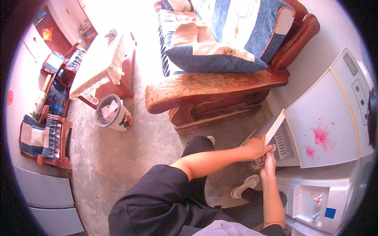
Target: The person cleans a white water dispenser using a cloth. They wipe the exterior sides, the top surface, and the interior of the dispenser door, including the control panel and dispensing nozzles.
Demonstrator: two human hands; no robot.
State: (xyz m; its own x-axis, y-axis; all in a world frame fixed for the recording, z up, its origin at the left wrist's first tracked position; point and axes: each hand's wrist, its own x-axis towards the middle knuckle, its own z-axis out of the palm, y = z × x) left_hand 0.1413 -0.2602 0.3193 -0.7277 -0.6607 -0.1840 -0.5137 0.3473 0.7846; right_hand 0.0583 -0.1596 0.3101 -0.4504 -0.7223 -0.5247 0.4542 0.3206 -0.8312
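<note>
A white floor-standing appliance (324,118) with a pink lily print and a row of buttons stands at my right, possibly a water dispenser. Its lower door (274,126) hangs open, and a slotted white grille (283,144) shows inside. My left hand (255,147) grips the lower edge of that door, fingers on the outer side. Close against it, my right hand (268,166) holds a crumpled greyish cloth (260,161) at the door's corner. Part of the cloth is hidden by my fingers.
Ahead is a wooden sofa (206,88) with blue and white cushions. A waste bin (113,115) holding papers stands beside a cloth-covered table (97,65). At lower right is a white moulded panel (313,203) with small figures. My shoe (245,185) rests near the appliance.
</note>
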